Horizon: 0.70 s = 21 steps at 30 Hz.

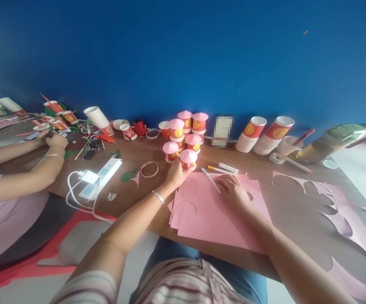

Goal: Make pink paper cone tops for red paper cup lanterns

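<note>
My left hand is closed around a small red paper cup with a pink cone-shaped paper top, at the front of a group of similar cups. Some of those are stacked. Palm down, my right hand lies on a stack of pink paper sheets, fingers stretched out. A pale marker pen lies on the paper beside its fingers. Circle outlines are drawn on the left part of the top sheet. A yellow pen and a white marker lie behind the right hand.
Pink paper offcuts lie at right. Stacked paper cups, a tape roll and a bottle stand near the wall. A power strip with cables lies left. Further left, another person's hands work among scattered craft pieces.
</note>
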Motion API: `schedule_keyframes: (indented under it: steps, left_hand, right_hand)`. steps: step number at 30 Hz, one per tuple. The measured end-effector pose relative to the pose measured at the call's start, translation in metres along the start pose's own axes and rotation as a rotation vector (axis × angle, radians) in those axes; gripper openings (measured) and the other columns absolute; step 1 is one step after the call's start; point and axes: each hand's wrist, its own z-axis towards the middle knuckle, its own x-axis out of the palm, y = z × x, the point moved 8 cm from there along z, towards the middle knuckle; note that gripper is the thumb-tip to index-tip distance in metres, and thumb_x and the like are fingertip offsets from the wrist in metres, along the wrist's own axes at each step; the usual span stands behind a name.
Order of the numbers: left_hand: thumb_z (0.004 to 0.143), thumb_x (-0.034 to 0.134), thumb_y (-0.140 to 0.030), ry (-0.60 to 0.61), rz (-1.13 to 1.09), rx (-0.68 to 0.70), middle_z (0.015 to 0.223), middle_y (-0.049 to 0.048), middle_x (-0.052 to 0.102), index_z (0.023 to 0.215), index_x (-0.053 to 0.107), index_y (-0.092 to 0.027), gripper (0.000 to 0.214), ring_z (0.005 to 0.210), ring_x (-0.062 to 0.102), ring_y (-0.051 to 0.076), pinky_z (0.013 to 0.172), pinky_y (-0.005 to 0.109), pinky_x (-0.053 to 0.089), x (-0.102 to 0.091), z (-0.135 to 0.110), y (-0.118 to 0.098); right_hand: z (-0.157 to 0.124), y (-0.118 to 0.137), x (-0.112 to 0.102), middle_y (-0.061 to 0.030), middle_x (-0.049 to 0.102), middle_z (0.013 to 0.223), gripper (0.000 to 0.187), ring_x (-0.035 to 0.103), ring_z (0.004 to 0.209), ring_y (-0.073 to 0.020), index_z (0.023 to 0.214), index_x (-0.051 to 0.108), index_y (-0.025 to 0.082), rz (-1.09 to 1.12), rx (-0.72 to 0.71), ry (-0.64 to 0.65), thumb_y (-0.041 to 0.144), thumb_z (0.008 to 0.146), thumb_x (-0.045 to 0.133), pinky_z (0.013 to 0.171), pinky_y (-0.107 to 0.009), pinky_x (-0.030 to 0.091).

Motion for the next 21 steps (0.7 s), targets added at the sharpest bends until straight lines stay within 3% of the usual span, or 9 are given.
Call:
schedule_keyframes:
  steps: [6,15,21]
  left_hand:
    - [0.089,0.071,-0.040,-0.015,0.050,0.004,0.122,0.0212,0.068,0.124,0.053,-0.014,0.047,0.117,0.066,0.033,0.098,0.049,0.056,0.006,0.003,0.011]
    - [0.089,0.071,-0.037,-0.038,0.126,-0.010,0.113,0.0209,0.068,0.115,0.055,-0.014,0.038,0.114,0.066,0.036,0.099,0.053,0.054,0.014,0.005,0.028]
    - [0.090,0.069,-0.035,-0.052,0.153,0.006,0.115,0.0196,0.067,0.120,0.054,-0.015,0.039,0.116,0.065,0.036,0.101,0.054,0.054,0.010,0.003,0.031]
  right_hand:
    - [0.001,-0.003,0.001,-0.0093,0.073,0.109,0.021,0.065,0.106,-0.0282,0.097,0.072,0.024,0.008,-0.011,-0.001,0.029,0.088,0.054,0.098,-0.046,0.052]
    - [-0.001,0.002,-0.002,-0.0099,0.074,0.110,0.024,0.064,0.108,-0.0289,0.098,0.073,0.024,0.010,-0.012,-0.009,0.028,0.089,0.052,0.099,-0.047,0.053]
    - [0.001,-0.003,0.000,-0.0091,0.074,0.109,0.024,0.065,0.108,-0.0287,0.098,0.074,0.025,0.018,-0.019,-0.001,0.029,0.088,0.053,0.099,-0.046,0.054]
